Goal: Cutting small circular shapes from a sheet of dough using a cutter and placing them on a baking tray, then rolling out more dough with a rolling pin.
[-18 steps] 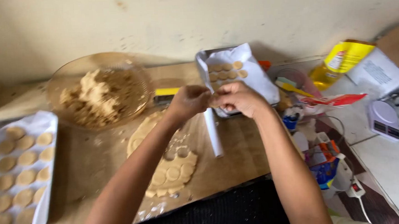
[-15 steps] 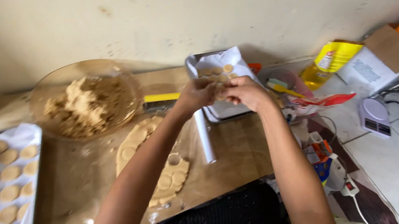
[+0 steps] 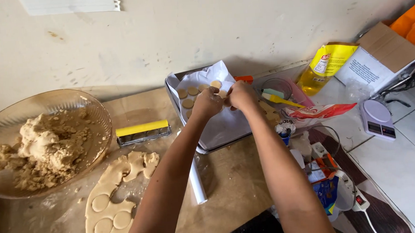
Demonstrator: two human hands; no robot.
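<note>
While both sets of fingers are pinched together over the lined tray, I cannot tell exactly what sits between them: the left hand is curled nearly closed and the right hand meets it knuckle to knuckle, and whatever they hold, likely a cut round or a small cutter, is hidden behind the backs of the hands. They hover just above the white paper, near the row of dough rounds lying at the tray's far end.

Judging by how things lie, the work looks well short of finished. Only a handful of rounds sit on the paper, with a few more showing right of the right hand, and most of the sheet nearer me is bare. Down on the counter, the rolled dough sheet bears several stamped circles not yet lifted out, with ragged scraps at its upper edge. A large heap of unrolled dough fills the glass bowl at left.

A white rolling pin lies between the forearms, partly covered by the left one. Beside the bowl rests a yellow-topped tool. The dough sheet runs off the bottom edge, so its full count is unknown, and the clutter at right, with a yellow oil pouch and a kitchen scale, is hard to sort out.
</note>
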